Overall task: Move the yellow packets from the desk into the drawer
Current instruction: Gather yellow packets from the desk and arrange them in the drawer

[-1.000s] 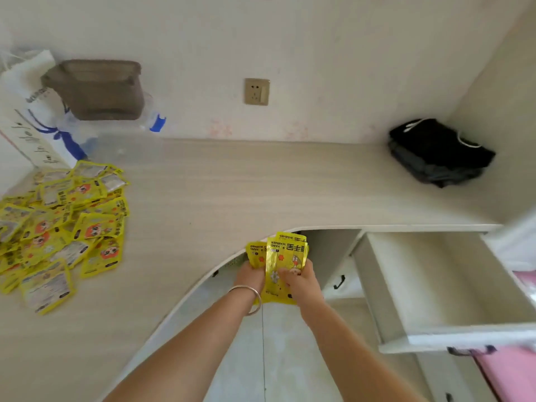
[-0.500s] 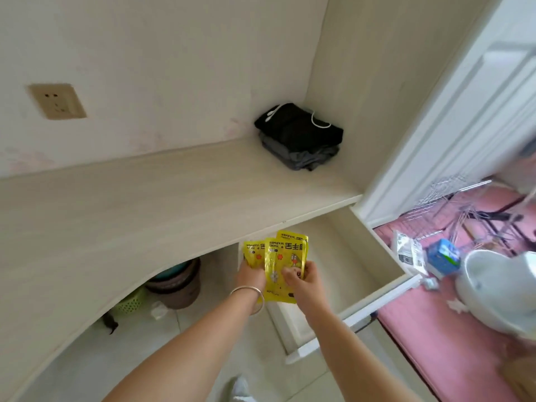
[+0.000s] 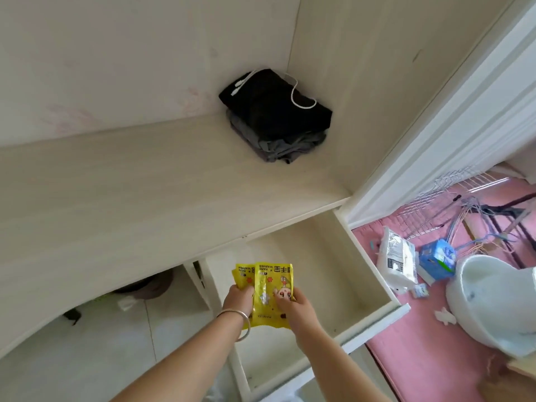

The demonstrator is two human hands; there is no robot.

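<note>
A dark round bin (image 3: 146,285) stands on the pale tiled floor (image 3: 95,352) under the curved front edge of the pale wood-grain desk (image 3: 116,198). My left hand (image 3: 238,300), with a thin silver bangle (image 3: 242,322) on its wrist, grips the left side of a small fanned stack of glossy yellow hand-warmer packets (image 3: 265,288), fingers curled round their edge. My right hand (image 3: 293,307) pinches the same stack from the right, thumb on the printed face. I hold the packets over the left part of the open, pale wooden drawer (image 3: 374,320), above its floor and not touching it. The drawer stands pulled out under the desk's front edge. In the desk's far right corner, against both walls, lies a folded pile of black and grey cloth (image 3: 275,120) with a white cord (image 3: 295,95) looped on top. Right of the drawer, on the pink mat (image 3: 420,343), lie a white plastic packet (image 3: 397,259), a blue carton (image 3: 438,258) and a white plastic basin (image 3: 493,303).
</note>
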